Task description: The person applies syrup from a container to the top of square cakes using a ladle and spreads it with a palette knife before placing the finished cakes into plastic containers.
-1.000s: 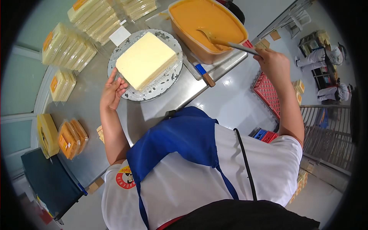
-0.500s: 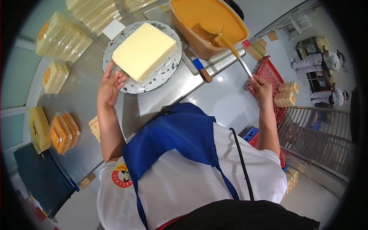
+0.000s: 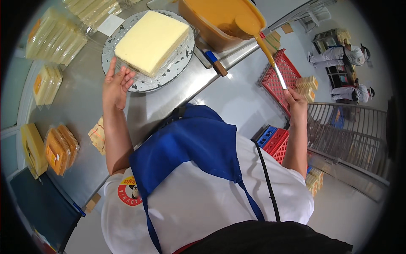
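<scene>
A pale yellow rectangular cake (image 3: 152, 40) lies in a clear plastic tray on a speckled grey-white round stand (image 3: 179, 70). My left hand (image 3: 116, 86) is at the near left rim of that stand, fingers apart and fingertips beside the tray's corner; whether they touch it I cannot tell. With my right hand (image 3: 296, 101) I grip the end of a long-handled ladle (image 3: 277, 74). Its bowl is coated in caramel-coloured sauce and sits over the tub (image 3: 203, 27) of the same thick sauce, near its right rim. Sauce also coats the upper handle.
A spatula with a wooden handle (image 3: 220, 67) lies by the steel table's edge. Stacked clear containers (image 3: 55, 40) stand at the left, with orange-filled packs (image 3: 61, 148) nearer. Red crates (image 3: 281, 80) are on the floor at right; two people (image 3: 344, 57) stand beyond.
The ladle's bowl has risen out of the sauce toward the tub's right rim, as my right hand moved right and down. My left hand stays by the stand; the whole view shifted slightly.
</scene>
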Available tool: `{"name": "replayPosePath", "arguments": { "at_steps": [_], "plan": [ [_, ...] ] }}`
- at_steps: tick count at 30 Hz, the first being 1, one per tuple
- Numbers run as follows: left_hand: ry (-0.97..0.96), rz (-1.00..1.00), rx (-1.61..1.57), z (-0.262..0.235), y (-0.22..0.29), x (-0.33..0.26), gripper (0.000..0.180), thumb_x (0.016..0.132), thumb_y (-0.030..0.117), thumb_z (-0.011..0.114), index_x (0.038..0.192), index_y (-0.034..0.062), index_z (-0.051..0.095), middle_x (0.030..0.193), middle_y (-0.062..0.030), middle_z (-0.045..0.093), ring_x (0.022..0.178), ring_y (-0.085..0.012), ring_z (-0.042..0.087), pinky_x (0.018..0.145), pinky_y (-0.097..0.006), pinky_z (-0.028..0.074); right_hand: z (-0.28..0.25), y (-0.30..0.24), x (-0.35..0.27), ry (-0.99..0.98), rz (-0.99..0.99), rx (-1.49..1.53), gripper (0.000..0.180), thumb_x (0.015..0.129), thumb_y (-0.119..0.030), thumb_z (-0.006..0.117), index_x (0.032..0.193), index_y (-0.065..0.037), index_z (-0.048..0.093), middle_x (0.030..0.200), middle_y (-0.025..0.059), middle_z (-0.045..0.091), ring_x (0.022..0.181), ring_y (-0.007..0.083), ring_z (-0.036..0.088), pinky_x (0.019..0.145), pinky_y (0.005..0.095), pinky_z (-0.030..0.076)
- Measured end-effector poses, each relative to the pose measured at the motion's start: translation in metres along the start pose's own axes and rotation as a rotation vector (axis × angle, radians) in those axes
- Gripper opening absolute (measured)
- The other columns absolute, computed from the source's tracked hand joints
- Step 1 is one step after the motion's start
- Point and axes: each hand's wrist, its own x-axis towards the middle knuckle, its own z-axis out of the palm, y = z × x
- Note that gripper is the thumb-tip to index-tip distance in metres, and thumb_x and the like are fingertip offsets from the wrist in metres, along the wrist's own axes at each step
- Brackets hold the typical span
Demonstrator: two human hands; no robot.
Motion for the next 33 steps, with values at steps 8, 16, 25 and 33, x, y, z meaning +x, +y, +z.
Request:
{"name": "replayPosePath", "arguments": {
  "at_steps": [8,16,25,33],
  "plan": [
    [-0.032,-0.011,-0.017,-0.003,0.002,0.001,0.065,0.089,0.011,0.057,0.142,0.0079,0.02,0.086,-0.005,0.06,0.077,-0.0142,0.063,0.062,-0.022,0.052,-0.03,0.008,-0.023,0.053,0.078,0.013,0.029,0.082,-0.016,0.068,0.105,-0.001,0.065,0.06,-0.0062,0.049,0.051,0.0023,0.038,0.046,0.0179,0.027],
    [-0.027,0.005,-0.019,-0.003,0.001,0.001,0.063,0.09,0.012,0.056,0.142,0.009,0.021,0.087,-0.004,0.061,0.078,-0.0121,0.063,0.062,-0.021,0.053,-0.001,-0.014,-0.009,0.095,-0.014,0.146,0.028,0.084,-0.02,0.065,0.106,-0.003,0.064,0.06,-0.0071,0.05,0.046,0.0002,0.036,0.041,0.0163,0.023],
    [-0.025,0.007,-0.055,-0.002,0.004,0.002,0.064,0.088,0.008,0.057,0.141,0.0076,0.023,0.086,-0.0051,0.063,0.077,-0.0157,0.065,0.062,-0.023,0.052,0.079,-0.062,0.002,-0.276,-0.18,0.183,0.032,0.08,-0.017,0.07,0.107,0.0,0.064,0.064,-0.0057,0.051,0.051,0.0018,0.038,0.045,0.0161,0.028],
    [-0.013,-0.001,-0.023,-0.003,0.002,-0.001,0.065,0.088,0.011,0.059,0.142,0.0078,0.022,0.086,-0.006,0.062,0.078,-0.0166,0.065,0.065,-0.024,0.053,0.115,-0.072,-0.004,-0.06,-0.83,-0.342,0.03,0.077,-0.022,0.072,0.103,-0.008,0.067,0.06,-0.0003,0.054,0.052,0.0108,0.047,0.051,0.0267,0.041]
  ]
}}
